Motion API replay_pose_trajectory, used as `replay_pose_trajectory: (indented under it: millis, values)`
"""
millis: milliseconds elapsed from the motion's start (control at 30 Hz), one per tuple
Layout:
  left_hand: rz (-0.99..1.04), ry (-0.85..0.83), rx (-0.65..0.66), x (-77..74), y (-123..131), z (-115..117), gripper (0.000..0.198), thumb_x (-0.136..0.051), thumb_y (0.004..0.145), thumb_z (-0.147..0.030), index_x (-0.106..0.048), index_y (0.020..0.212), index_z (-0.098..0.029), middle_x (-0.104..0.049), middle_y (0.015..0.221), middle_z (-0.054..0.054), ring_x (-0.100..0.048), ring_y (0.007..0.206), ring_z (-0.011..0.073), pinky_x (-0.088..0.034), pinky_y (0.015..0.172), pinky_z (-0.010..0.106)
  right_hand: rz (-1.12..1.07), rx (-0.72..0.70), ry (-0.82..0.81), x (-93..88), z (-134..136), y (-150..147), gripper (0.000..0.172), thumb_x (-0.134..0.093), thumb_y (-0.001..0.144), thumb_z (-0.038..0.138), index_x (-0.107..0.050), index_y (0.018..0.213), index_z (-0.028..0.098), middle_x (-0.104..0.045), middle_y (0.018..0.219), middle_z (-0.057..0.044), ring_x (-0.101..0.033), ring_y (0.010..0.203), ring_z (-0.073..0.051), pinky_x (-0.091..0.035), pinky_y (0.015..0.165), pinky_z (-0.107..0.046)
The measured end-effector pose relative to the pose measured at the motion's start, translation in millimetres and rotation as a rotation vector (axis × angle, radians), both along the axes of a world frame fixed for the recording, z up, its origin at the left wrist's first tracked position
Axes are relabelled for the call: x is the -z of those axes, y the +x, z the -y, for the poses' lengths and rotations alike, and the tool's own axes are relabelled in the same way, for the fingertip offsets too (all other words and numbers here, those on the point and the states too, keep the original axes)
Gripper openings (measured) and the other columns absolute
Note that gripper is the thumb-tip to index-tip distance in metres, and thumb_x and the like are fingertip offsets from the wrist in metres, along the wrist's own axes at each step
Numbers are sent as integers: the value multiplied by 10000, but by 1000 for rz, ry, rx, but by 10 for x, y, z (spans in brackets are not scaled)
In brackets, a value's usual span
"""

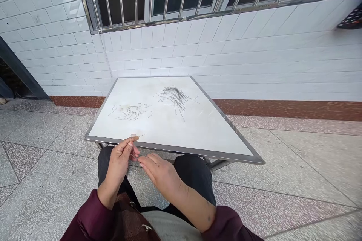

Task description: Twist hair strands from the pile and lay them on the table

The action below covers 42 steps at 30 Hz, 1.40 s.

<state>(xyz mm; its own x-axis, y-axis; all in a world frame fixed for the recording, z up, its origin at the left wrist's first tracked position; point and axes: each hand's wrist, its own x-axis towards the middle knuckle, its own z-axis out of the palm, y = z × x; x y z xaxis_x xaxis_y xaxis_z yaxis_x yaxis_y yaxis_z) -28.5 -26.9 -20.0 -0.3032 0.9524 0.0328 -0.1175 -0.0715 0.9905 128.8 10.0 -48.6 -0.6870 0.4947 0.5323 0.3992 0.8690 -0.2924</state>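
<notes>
Item 1, left hand [122, 158]: I see it raised over the left knee, just short of the table's near edge, wrist bent, palm turned inward. Thumb and forefinger are pinched on one end of a thin strand [138, 136]; the remaining fingers curl loosely beneath.

Item 2, right hand [160, 171]: I see it lower, over the lap between the knees, back of the hand upward, fingers [145, 162] held straight and pressed together, their tips pointing toward the left hand and near or touching its curled fingers; I cannot tell whether it grips anything.

Item 3, table [175, 148]: low, white top with a metal rim. The near edge runs just beyond both hands. The top's near half and right side lie bare; tiled floor extends open to the left and right of the table.

Item 4, strand: held at the near edge toward the near-left corner, its free end pointing right over the rim, just above the left hand's fingertips.

Item 5, row of curved strands [132, 111]: laid on the left half, midway between the near and far edges, well apart from the hands.

Item 6, loose tuft of strands [173, 96]: beyond centre, toward the far edge, farthest from both hands.
</notes>
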Motion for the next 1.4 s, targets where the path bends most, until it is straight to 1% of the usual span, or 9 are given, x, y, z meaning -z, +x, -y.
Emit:
replay_pose_trajectory:
  millis: [267, 400, 533, 633, 767, 967, 1133, 1267, 1400]
  values:
    - [-15, -36, 28, -15, -32, 3, 433, -624, 861, -477, -712, 1142, -159, -644, 680, 6, -590, 590, 102, -506, 586, 217, 79, -106, 90, -121, -96, 44, 182, -449, 984, 160, -593, 874, 179, -587, 752, -21, -537, 692, -170, -448, 598, -301]
    - [14, -53, -3, -60, -21, 13, 439, -629, 858, -465, -703, 1144, -140, -667, 698, 21, -602, 579, 102, -507, 568, 216, 67, -83, 78, -137, -86, 52, 151, -474, 988, 218, -573, 880, 183, -603, 775, -27, -553, 711, -171, -467, 614, -302]
    - [59, -46, 12, -96, 0, 16, 447, -660, 839, -433, -684, 1171, -135, -677, 723, 27, -616, 596, 107, -521, 591, 227, 46, -41, 76, -113, -38, 36, 155, -446, 978, 144, -570, 897, 191, -593, 760, -20, -569, 712, -170, -474, 626, -300]
    - [73, -43, 5, -107, 19, 12, 431, -663, 839, -419, -688, 1159, -132, -665, 700, 21, -600, 586, 99, -516, 591, 223, -24, -4, 73, -102, -1, 20, 158, -417, 992, 152, -563, 941, 187, -600, 772, -24, -588, 720, -164, -480, 631, -289]
    - [72, -44, -19, -97, 43, 11, 407, -662, 841, -415, -701, 1134, -135, -631, 654, 2, -558, 558, 83, -495, 569, 207, -54, 23, 91, -97, 33, 18, 141, -414, 1007, 200, -555, 998, 187, -607, 777, -23, -595, 705, -159, -468, 597, -278]
    - [4, -43, -5, -50, 34, 30, 403, -642, 851, -436, -712, 1125, -150, -615, 636, -6, -528, 531, 76, -475, 554, 200, -7, -4, 109, -67, 40, 49, 224, -377, 1000, 147, -586, 931, 189, -555, 727, -7, -535, 622, -135, -419, 535, -252]
    - [-103, -44, -12, -52, -1, 36, 384, -640, 846, -435, -725, 1105, -164, -620, 632, -3, -542, 537, 98, -488, 559, 219, 33, -63, 90, -81, -14, 80, 212, -399, 980, 125, -602, 989, 184, -539, 745, -4, -522, 627, -136, -385, 534, -249]
    - [-222, -51, 47, -111, -31, 60, 372, -639, 840, -434, -743, 1062, -154, -616, 600, 2, -549, 514, 115, -482, 540, 232, 88, -197, 46, -241, -139, 134, 204, -418, 985, 159, -611, 954, 217, -522, 718, 20, -480, 572, -112, -337, 498, -236]
    - [-247, -39, 66, -140, -24, 71, 377, -623, 852, -432, -734, 1076, -149, -627, 611, 8, -566, 511, 120, -491, 539, 236, 76, -294, -24, -392, -250, 185, 178, -457, 982, 185, -623, 939, 234, -542, 731, 27, -510, 594, -97, -361, 525, -213]
